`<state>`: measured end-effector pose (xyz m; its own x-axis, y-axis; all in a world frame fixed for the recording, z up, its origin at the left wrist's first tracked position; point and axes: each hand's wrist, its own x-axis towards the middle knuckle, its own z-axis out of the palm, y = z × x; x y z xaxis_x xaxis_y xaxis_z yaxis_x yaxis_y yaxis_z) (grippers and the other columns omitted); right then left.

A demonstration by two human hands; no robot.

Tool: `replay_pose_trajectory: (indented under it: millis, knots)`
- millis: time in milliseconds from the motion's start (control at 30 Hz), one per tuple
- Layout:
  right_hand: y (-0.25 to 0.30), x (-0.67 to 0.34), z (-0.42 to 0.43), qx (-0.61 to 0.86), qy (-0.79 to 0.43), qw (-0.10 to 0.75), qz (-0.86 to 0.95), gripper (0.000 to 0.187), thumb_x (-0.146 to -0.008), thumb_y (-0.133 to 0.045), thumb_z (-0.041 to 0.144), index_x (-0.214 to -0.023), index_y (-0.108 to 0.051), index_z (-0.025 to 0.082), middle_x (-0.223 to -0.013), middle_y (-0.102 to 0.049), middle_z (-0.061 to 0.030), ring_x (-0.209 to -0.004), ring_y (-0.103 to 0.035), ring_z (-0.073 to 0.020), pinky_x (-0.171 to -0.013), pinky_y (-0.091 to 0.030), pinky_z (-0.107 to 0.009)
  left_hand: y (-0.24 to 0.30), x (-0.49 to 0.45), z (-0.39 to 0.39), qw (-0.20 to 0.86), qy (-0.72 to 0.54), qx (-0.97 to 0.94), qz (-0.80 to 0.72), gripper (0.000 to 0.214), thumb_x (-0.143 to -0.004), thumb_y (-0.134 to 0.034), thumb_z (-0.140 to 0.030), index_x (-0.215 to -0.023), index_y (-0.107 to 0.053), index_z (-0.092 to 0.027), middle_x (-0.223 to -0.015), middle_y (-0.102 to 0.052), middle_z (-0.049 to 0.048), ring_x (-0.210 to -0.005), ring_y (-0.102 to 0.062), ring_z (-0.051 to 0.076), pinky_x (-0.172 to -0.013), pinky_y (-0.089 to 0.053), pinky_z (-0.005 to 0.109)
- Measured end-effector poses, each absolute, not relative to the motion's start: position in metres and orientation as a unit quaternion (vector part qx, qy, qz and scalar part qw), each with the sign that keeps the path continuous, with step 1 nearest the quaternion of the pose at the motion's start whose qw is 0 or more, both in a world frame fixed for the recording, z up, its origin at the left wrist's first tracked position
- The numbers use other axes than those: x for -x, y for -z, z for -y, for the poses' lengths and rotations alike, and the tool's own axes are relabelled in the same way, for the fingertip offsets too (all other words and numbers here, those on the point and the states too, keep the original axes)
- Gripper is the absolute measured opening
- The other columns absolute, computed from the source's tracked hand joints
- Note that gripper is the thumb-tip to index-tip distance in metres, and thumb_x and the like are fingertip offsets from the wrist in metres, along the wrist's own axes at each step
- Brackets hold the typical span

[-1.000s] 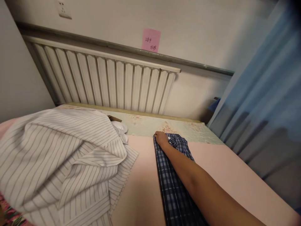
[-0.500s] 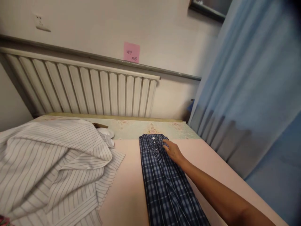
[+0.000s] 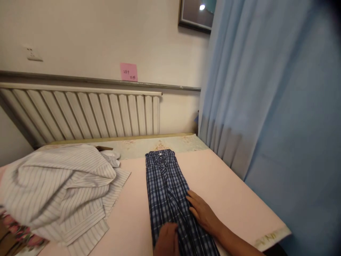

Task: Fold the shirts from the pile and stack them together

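A navy plaid shirt (image 3: 167,181) lies folded into a long narrow strip, its collar and small buttons at the far end. On its right edge rests my right hand (image 3: 203,210), fingers stretched out and touching the cloth. My left hand (image 3: 167,241) is over the near part of the shirt at the bottom of the view. It is blurred, and I cannot make out whether its fingers grip the fabric. To the left, a white striped garment (image 3: 66,188) lies in a loose, crumpled heap.
A pink cover (image 3: 221,177) spreads over the table, with a floral cloth (image 3: 133,144) along the back. Behind stand a white radiator (image 3: 106,113) and a wall with a pink note (image 3: 129,72). A blue curtain (image 3: 239,89) hangs at right. Floral fabric (image 3: 23,229) shows at lower left.
My right hand has moved from near the collar down the shirt's right edge, toward me. My left hand has come into view at the bottom. The view has turned right.
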<state>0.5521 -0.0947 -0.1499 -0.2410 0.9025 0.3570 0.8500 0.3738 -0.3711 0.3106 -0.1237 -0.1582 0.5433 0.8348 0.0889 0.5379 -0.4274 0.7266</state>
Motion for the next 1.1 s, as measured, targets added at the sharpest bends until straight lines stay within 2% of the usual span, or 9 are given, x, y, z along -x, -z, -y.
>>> replay_pose_trajectory:
  millis: [67,100,167,233,367,500,1100]
  knots:
    - [0.147,-0.541,0.1,0.53,-0.031,0.241,0.812,0.05,-0.089,-0.051,0.02,-0.138,-0.046,0.019,-0.149,-0.037,-0.0087,-0.139,-0.031,-0.0238,-0.115,-0.031,-0.046,0.168,-0.313,0.109,0.126,-0.334,-0.793,-0.494,0.04,-0.094,-0.033,-0.022,-0.129,-0.051,-0.018,-0.136,-0.052,0.0136,-0.13,-0.044,0.026,-0.108,-0.038,0.053]
    - [0.147,-0.536,0.103,0.519,-0.026,0.227,0.823,0.053,-0.087,-0.054,0.019,-0.139,-0.045,0.019,-0.15,-0.036,-0.0094,-0.14,-0.029,-0.0251,-0.115,-0.03,-0.047,0.173,-0.315,0.102,0.051,-0.349,-0.784,-0.511,0.042,-0.093,-0.035,-0.022,-0.132,-0.049,-0.017,-0.14,-0.049,0.0128,-0.134,-0.04,0.027,-0.108,-0.038,0.053]
    - [0.149,-0.528,0.109,0.505,-0.025,0.2,0.839,0.057,-0.085,-0.058,0.022,-0.14,-0.044,0.018,-0.149,-0.037,-0.0109,-0.14,-0.029,-0.0271,-0.115,-0.028,-0.05,0.183,-0.317,0.092,-0.041,-0.318,-0.785,-0.53,0.043,-0.091,-0.038,-0.022,-0.132,-0.05,-0.014,-0.141,-0.05,0.0125,-0.136,-0.037,0.029,-0.106,-0.041,0.051]
    - [0.153,-0.526,0.116,0.502,-0.029,0.188,0.844,0.056,-0.086,-0.058,0.026,-0.139,-0.044,0.018,-0.148,-0.039,-0.0106,-0.139,-0.03,-0.0271,-0.115,-0.028,-0.05,0.191,-0.317,0.089,-0.081,-0.262,-0.804,-0.527,0.044,-0.091,-0.041,-0.026,-0.131,-0.052,-0.014,-0.14,-0.051,0.0116,-0.134,-0.04,0.029,-0.105,-0.041,0.05]
    - [0.158,-0.528,0.127,0.507,-0.03,0.198,0.838,0.051,-0.09,-0.055,0.033,-0.138,-0.045,0.02,-0.146,-0.043,-0.0082,-0.139,-0.032,-0.0251,-0.116,-0.028,-0.048,0.195,-0.314,0.094,-0.097,-0.19,-0.837,-0.504,0.049,-0.092,-0.04,-0.035,-0.136,-0.048,-0.015,-0.143,-0.048,0.008,-0.136,-0.038,0.028,-0.11,-0.035,0.049]
    - [0.158,-0.531,0.133,0.51,-0.03,0.202,0.836,0.05,-0.09,-0.054,0.035,-0.137,-0.047,0.019,-0.146,-0.044,-0.0079,-0.138,-0.032,-0.0253,-0.115,-0.028,-0.048,0.189,-0.315,0.098,-0.091,-0.164,-0.834,-0.518,0.051,-0.093,-0.038,-0.038,-0.137,-0.047,-0.015,-0.145,-0.046,0.009,-0.136,-0.037,0.028,-0.11,-0.033,0.05]
    - [0.166,-0.533,0.154,0.528,-0.024,0.204,0.824,0.049,-0.09,-0.053,0.032,-0.137,-0.047,0.018,-0.145,-0.045,-0.0088,-0.139,-0.032,-0.0252,-0.115,-0.027,-0.048,0.183,-0.317,0.099,-0.107,-0.164,-0.836,-0.512,0.051,-0.094,-0.036,-0.039,-0.138,-0.045,-0.015,-0.143,-0.049,0.0099,-0.135,-0.038,0.028,-0.109,-0.033,0.049]
